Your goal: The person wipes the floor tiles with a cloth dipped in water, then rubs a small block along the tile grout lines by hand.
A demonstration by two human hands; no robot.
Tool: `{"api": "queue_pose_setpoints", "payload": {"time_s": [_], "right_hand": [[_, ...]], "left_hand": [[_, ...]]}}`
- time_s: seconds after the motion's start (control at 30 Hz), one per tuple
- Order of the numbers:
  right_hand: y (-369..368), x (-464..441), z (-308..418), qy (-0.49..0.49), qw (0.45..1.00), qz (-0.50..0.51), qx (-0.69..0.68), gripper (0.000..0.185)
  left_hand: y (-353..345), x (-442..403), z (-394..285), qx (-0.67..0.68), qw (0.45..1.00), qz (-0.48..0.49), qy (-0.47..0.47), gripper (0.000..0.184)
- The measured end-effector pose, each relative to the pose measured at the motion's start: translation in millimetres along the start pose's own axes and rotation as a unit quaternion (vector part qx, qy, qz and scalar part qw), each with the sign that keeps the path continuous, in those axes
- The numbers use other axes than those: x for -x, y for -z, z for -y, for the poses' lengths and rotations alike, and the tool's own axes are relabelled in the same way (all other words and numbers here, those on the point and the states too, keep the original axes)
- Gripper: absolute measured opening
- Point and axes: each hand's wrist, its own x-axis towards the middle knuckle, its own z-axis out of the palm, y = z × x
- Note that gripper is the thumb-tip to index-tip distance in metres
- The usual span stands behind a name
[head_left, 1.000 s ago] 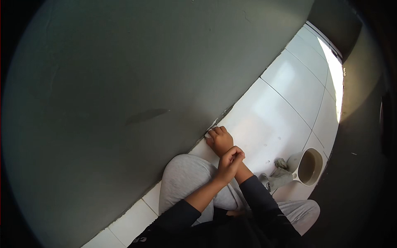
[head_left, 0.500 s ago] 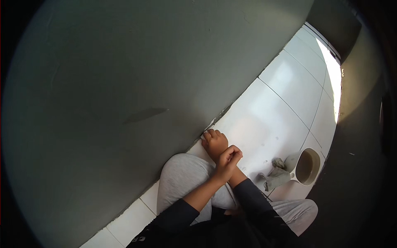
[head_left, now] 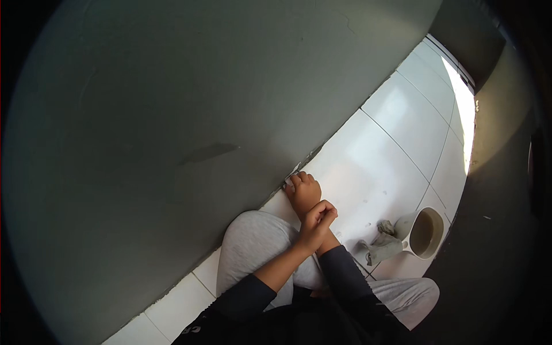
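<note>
White scrap [head_left: 289, 181], near the middle of the frame, shows at the fingers of the right hand [head_left: 303, 192], against the foot of the wall [head_left: 172, 86]. Nearest, at the lower middle, dark sleeves [head_left: 351, 279] reach in between grey-clad knees [head_left: 250, 238]. The left hand [head_left: 318, 225] crosses over the right wrist, its fingers curled together; whether they hold anything cannot be told. Beyond it, the right hand is bent palm-down, fingers closed over the scrap. The work looks under way; how much is done or left cannot be judged, though the ragged dark joint [head_left: 336, 133] runs on toward the upper right. At lower right, a grey cloth [head_left: 384, 249] lies beside a mug [head_left: 439, 230] of murky liquid.
</note>
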Motion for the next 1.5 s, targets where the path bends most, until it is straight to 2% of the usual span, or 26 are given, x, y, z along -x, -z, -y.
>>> {"api": "queue_pose_setpoints", "payload": {"time_s": [0.07, 0.17, 0.2, 0.3, 0.37, 0.43, 0.57, 0.7, 0.77, 0.83, 0.9, 0.93, 1.03, 1.1, 1.23, 1.3, 1.33, 1.5], "right_hand": [[-6.5, 5.6, -2.7, 0.054, 0.998, -0.012, -0.03, 0.021], [5.9, -6.6, -21.4, 0.059, 0.998, -0.008, 0.012, 0.021], [13.9, -12.7, -19.5, 0.014, 1.0, 0.008, 0.011, 0.02], [-2.0, -2.1, -7.1, 0.023, 1.0, -0.006, -0.001, 0.021], [-6.0, 11.5, -2.4, 0.086, 0.996, 0.018, -0.019, 0.021], [-1.2, 7.7, -14.6, 0.105, 0.994, -0.01, -0.029, 0.023], [13.1, -30.0, -46.6, 0.027, 0.999, -0.035, 0.012, 0.024], [10.5, -22.9, -33.1, -0.007, 1.0, -0.011, 0.016, 0.022], [2.8, -6.7, -27.4, 0.065, 0.997, 0.023, 0.025, 0.024], [6.7, -4.9, -34.1, 0.092, 0.996, 0.02, 0.006, 0.024], [13.9, -18.8, -46.6, 0.078, 0.996, 0.021, 0.034, 0.025], [20.5, -28.0, -51.3, 0.034, 0.998, 0.027, 0.047, 0.024], [20.9, -56.5, -84.3, -0.038, 0.997, -0.043, 0.045, 0.029], [20.4, -66.6, -88.4, -0.05, 0.996, -0.049, 0.058, 0.027], [17.9, -51.4, -68.2, -0.024, 0.998, 0.01, 0.053, 0.025], [13.6, -31.3, -56.7, 0.076, 0.997, 0.007, 0.028, 0.026], [13.4, -26.0, -55.2, 0.082, 0.996, 0.029, 0.038, 0.026], [21.4, -46.0, -68.5, 0.016, 0.999, -0.013, 0.048, 0.023]], "left_hand": [[4.5, -1.0, 7.0, 0.0, 0.999, 0.013, 0.036, 0.012], [1.0, 0.8, 0.5, -0.007, 1.0, -0.002, 0.007, 0.012], [-0.4, 1.0, -0.2, 0.005, 1.0, -0.013, 0.002, 0.012], [2.8, -0.6, 4.4, -0.003, 1.0, 0.002, 0.01, 0.013], [3.5, -2.0, 8.7, -0.003, 1.0, 0.014, 0.018, 0.012], [-1.1, -1.2, 5.7, -0.021, 1.0, -0.001, -0.022, 0.012], [3.1, -0.3, 8.9, 0.003, 1.0, 0.002, 0.018, 0.012], [1.8, -2.0, 8.8, -0.003, 1.0, 0.008, 0.012, 0.012], [0.8, -1.3, 8.1, -0.007, 1.0, 0.01, 0.012, 0.012], [0.9, -0.6, 5.5, -0.015, 1.0, 0.016, 0.02, 0.013], [0.0, 1.8, 4.7, 0.008, 0.999, 0.001, 0.046, 0.014], [-0.2, 1.3, 6.3, 0.008, 0.999, 0.001, 0.037, 0.014], [4.1, -1.8, 9.6, -0.004, 0.999, 0.019, 0.038, 0.013], [3.2, -1.5, 11.2, -0.008, 0.999, 0.022, 0.036, 0.012], [-0.3, -2.4, 7.2, 0.009, 0.999, 0.018, 0.041, 0.016], [-1.9, -1.9, 5.9, -0.011, 0.999, 0.018, 0.024, 0.012], [-1.3, -1.6, 5.4, -0.013, 0.999, 0.015, 0.025, 0.012], [2.1, -1.4, 9.4, 0.009, 0.999, 0.012, 0.033, 0.015]]}}
